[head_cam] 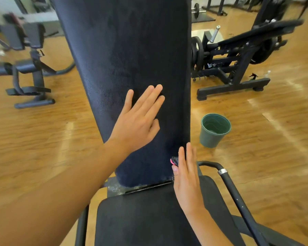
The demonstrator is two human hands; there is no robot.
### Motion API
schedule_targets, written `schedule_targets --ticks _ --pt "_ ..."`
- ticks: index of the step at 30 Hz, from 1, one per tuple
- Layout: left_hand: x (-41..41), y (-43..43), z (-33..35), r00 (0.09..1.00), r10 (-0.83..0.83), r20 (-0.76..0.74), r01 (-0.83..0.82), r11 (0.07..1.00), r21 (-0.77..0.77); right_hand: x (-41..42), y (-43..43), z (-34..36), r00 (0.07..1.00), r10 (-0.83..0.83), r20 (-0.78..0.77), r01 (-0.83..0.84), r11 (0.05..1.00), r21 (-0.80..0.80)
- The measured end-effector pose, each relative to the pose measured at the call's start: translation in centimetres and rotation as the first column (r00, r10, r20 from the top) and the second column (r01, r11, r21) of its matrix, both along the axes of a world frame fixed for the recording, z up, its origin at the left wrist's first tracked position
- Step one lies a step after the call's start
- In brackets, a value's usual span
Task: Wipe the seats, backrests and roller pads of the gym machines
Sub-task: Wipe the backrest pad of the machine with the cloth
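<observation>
A tall dark padded backrest (pixel 124 50) rises from the black seat pad (pixel 140 215) of a gym bench in front of me. My left hand (pixel 137 121) lies flat on the backrest's middle, fingers straight and spread. My right hand (pixel 185 176) is at the backrest's lower right edge with its fingers straight. It holds a small dark cloth with a pink edge (pixel 174 160), pinched between thumb and fingers. Most of the cloth is hidden under the hand.
A green bucket (pixel 214 129) stands on the wooden floor right of the bench. The bench's black handle bar (pixel 228 181) runs along the right side. A plate-loaded machine (pixel 238 64) is at the back right, and a padded machine (pixel 25 71) stands at the left.
</observation>
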State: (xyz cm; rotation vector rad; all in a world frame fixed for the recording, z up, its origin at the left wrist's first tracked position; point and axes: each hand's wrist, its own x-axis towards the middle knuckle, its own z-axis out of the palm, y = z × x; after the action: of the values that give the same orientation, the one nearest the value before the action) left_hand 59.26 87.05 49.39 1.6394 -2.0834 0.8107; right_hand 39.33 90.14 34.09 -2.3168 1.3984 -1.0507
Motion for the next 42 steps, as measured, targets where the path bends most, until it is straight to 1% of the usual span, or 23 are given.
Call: schedule_targets --ticks 3,7,10,12,16,18,20,21,23,26,29,33,36,40,42 --pt "-0.1 -1.8 4.8 0.999 0.035 0.034 -0.035 0.999 -0.005 0.2 -2.5 5.5 0.998 -0.003 0.068 0.008 0.997 -0.073" --pt "1.2 -4.2 11.2 0.995 0.057 0.083 -0.051 0.996 -0.068 0.8 -6.3 13.0 0.994 0.047 0.102 -0.025 0.977 -0.212" --pt "3.1 -5.7 15.0 0.985 0.062 0.164 -0.045 0.994 -0.102 1.7 -8.5 18.0 0.987 0.099 0.126 -0.064 0.965 -0.256" --pt "4.4 -6.6 16.9 0.978 0.08 0.19 -0.056 0.99 -0.126 2.2 -9.7 20.7 0.984 0.123 0.127 -0.081 0.953 -0.292" --pt "5.3 -8.2 18.6 0.979 0.107 0.175 -0.076 0.981 -0.176 3.3 -12.8 25.7 0.983 0.127 0.135 -0.064 0.916 -0.395" --pt "5.3 -8.9 18.1 0.978 0.141 0.151 -0.105 0.968 -0.228 3.8 -14.9 28.4 0.977 0.142 0.16 -0.059 0.898 -0.436" --pt "5.4 -9.4 17.3 0.974 0.167 0.153 -0.119 0.953 -0.278 4.2 -17.1 30.8 0.976 0.156 0.153 -0.065 0.874 -0.481" --pt "5.4 -9.6 17.1 0.973 0.168 0.157 -0.115 0.946 -0.302 4.4 -18.1 31.9 0.974 0.167 0.152 -0.073 0.871 -0.485" --pt "5.6 -9.7 16.9 0.972 0.162 0.169 -0.102 0.942 -0.319 4.7 -19.5 33.5 0.969 0.177 0.174 -0.086 0.897 -0.435" --pt "5.8 -9.9 16.8 0.974 0.152 0.169 -0.086 0.935 -0.344 5.7 -21.2 35.3 0.96 0.175 0.217 -0.084 0.923 -0.376" --pt "5.8 -10.0 16.7 0.975 0.147 0.169 -0.079 0.932 -0.355 7.0 -22.6 36.5 0.959 0.208 0.193 -0.129 0.925 -0.357" --pt "5.8 -10.0 16.6 0.973 0.148 0.179 -0.076 0.931 -0.357 7.5 -23.1 36.5 0.961 0.214 0.176 -0.131 0.911 -0.392" --pt "5.8 -10.0 16.6 0.969 0.155 0.193 -0.075 0.927 -0.368 7.4 -22.7 34.8 0.959 0.206 0.195 -0.107 0.899 -0.424" --pt "5.7 -10.0 16.5 0.967 0.157 0.2 -0.072 0.923 -0.378 6.6 -21.7 30.9 0.956 0.207 0.21 -0.092 0.886 -0.455" --pt "5.7 -10.1 16.5 0.967 0.16 0.201 -0.073 0.922 -0.38 6.6 -21.7 30.5 0.958 0.2 0.206 -0.079 0.875 -0.478"
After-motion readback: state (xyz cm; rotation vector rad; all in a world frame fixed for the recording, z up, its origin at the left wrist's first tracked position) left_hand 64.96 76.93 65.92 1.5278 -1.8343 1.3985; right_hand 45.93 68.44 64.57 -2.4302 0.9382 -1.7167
